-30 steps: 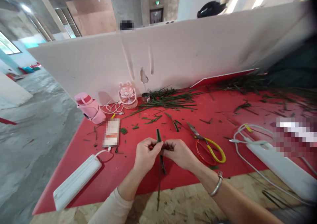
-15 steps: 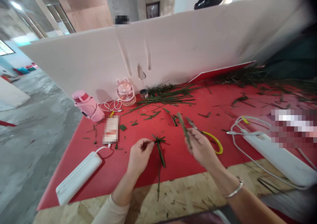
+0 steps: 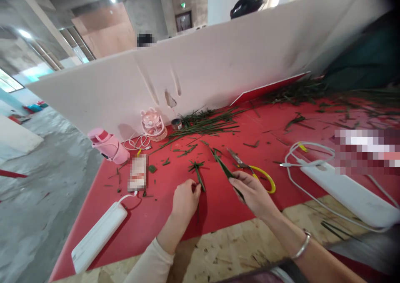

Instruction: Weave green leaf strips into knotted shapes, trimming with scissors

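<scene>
Leaf star [image 3: 196, 165] pinched by its stalk [image 3: 200, 179]

Over the red table [image 3: 137, 229], the right hand [image 3: 250, 189], half curled, clasps a long green leaf strip [image 3: 222, 166] slanting far-left. The left hand [image 3: 184, 197], bunched tight, grips the stalk at mid-table. Dark green, the star splays narrow points at its far end. Half a second earlier, the left hand pinched beside those points.

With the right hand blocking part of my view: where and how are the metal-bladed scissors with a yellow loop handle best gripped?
Probably by the outer curve of the yellow loop, coming from the person's right: that curve shows clear, the scissors' metal blades point away toward the far left, and the right hand hides part of the handle end.
</scene>
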Action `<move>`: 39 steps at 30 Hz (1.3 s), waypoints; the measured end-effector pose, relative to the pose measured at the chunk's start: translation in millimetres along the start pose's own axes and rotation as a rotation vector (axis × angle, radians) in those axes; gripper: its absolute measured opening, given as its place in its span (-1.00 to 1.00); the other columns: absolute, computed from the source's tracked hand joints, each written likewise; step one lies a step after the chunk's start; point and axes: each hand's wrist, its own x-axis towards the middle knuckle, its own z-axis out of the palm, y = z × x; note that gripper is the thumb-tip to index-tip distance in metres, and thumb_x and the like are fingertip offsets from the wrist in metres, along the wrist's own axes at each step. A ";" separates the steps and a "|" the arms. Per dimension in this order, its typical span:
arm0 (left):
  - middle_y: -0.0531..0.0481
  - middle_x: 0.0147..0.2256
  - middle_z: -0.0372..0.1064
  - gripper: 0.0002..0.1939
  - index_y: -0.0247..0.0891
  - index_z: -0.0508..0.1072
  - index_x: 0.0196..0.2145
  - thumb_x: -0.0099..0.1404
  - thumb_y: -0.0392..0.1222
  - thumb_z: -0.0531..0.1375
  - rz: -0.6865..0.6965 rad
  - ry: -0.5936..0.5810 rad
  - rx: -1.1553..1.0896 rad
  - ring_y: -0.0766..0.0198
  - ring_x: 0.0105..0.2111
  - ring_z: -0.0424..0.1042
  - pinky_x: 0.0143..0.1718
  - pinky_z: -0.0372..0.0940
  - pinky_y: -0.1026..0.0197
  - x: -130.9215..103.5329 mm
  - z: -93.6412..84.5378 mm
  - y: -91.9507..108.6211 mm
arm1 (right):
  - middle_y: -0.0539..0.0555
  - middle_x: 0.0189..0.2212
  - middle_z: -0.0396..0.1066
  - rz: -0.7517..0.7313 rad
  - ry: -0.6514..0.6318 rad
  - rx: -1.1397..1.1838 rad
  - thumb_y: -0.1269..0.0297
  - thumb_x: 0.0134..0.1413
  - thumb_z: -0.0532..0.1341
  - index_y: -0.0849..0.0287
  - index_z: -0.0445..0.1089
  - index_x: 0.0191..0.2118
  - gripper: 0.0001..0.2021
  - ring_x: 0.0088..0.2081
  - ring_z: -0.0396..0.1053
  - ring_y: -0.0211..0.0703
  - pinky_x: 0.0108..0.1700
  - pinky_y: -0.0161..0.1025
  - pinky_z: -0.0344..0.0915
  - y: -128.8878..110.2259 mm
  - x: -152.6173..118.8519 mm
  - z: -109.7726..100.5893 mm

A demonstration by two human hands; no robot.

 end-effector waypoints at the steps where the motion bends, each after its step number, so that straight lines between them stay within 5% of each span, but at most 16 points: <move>1: 0.02 -0.60 0.27 -0.76 -0.28 0.39 -0.51 0.16 -0.09 0.08 0.014 0.051 -0.077 0.35 -0.57 0.20 -0.51 0.01 0.30 1.5 -0.2 3.8 | -0.16 -0.74 0.06 -0.052 -0.026 -0.036 0.08 -0.13 0.21 0.18 0.27 -0.41 -0.74 -0.72 -0.04 -0.42 -0.70 -0.41 -0.09 -3.8 2.6 6.8; 7: 0.06 -0.56 0.28 -0.70 -0.34 0.39 -0.41 0.17 0.00 0.09 -0.033 -0.027 -0.704 0.39 -0.56 0.21 -0.50 0.14 0.34 -2.4 -1.0 1.7 | -0.08 -0.68 0.20 -0.308 -0.292 -0.363 0.21 -0.10 0.18 0.21 0.29 -0.59 -0.80 -0.59 0.11 -0.34 -0.54 -0.38 0.04 -7.2 22.4 50.6; 15: -0.05 -0.46 0.40 -0.73 -0.35 0.45 -0.43 0.15 -0.07 0.12 -0.024 0.009 -0.723 0.27 -0.40 0.35 -0.32 0.25 0.26 -8.2 3.2 -15.6 | -0.14 -0.74 0.13 0.098 -0.561 -0.150 0.00 -0.08 0.13 0.17 0.21 -0.50 -0.69 -0.72 0.10 -0.36 -0.66 -0.40 0.02 13.0 27.1 51.3; 21: -0.08 -0.35 0.43 -0.82 -0.27 0.51 -0.33 0.15 -0.22 0.12 0.177 0.150 -0.486 0.25 -0.30 0.37 -0.22 0.23 0.25 -12.8 0.4 -14.5 | -0.12 -0.73 -0.02 -0.199 -0.484 -0.405 0.04 -0.01 0.08 0.20 0.15 -0.65 -0.63 -0.65 -0.05 -0.40 -0.63 -0.40 -0.12 18.0 23.9 50.3; 25: -0.02 -0.43 0.42 -0.82 -0.30 0.51 -0.35 0.11 -0.22 0.15 0.004 -0.019 -0.714 0.29 -0.38 0.37 -0.30 0.26 0.26 -8.9 2.9 -22.2 | -0.11 -0.71 0.01 -0.182 -0.455 -0.391 0.08 0.03 0.05 0.19 0.18 -0.60 -0.67 -0.65 -0.03 -0.38 -0.63 -0.39 -0.08 22.4 19.8 55.1; 29: 0.07 -0.62 0.30 -0.84 -0.36 0.49 -0.47 0.04 -0.19 0.19 -0.186 -0.259 -0.885 0.41 -0.59 0.25 -0.52 0.22 0.33 -10.9 4.8 -26.1 | -0.09 -0.63 0.14 -0.381 -0.368 -0.475 0.18 -0.05 0.18 0.20 0.28 -0.41 -0.82 -0.58 0.10 -0.35 -0.55 -0.39 0.05 21.7 17.8 54.9; 34: 0.07 -0.56 0.31 -0.77 -0.35 0.46 -0.40 0.01 -0.13 0.23 -0.251 -0.307 -1.009 0.44 -0.58 0.26 -0.53 0.24 0.35 -19.1 6.2 -21.0 | -0.06 -0.64 0.11 -0.609 -0.330 -0.621 0.29 0.08 0.08 0.20 0.22 -0.62 -0.72 -0.54 0.11 -0.33 -0.47 -0.36 0.07 18.9 17.4 50.7; 39: 0.07 -0.62 0.28 -0.77 -0.37 0.42 -0.50 0.07 -0.10 0.19 -0.121 -0.283 -0.770 0.44 -0.63 0.25 -0.59 0.21 0.38 -24.9 8.7 -16.8 | 0.02 -0.51 0.29 -0.660 -0.186 -0.428 0.31 0.01 0.16 0.19 0.32 -0.56 -0.82 -0.45 0.26 -0.28 -0.39 -0.33 0.20 18.0 17.9 50.6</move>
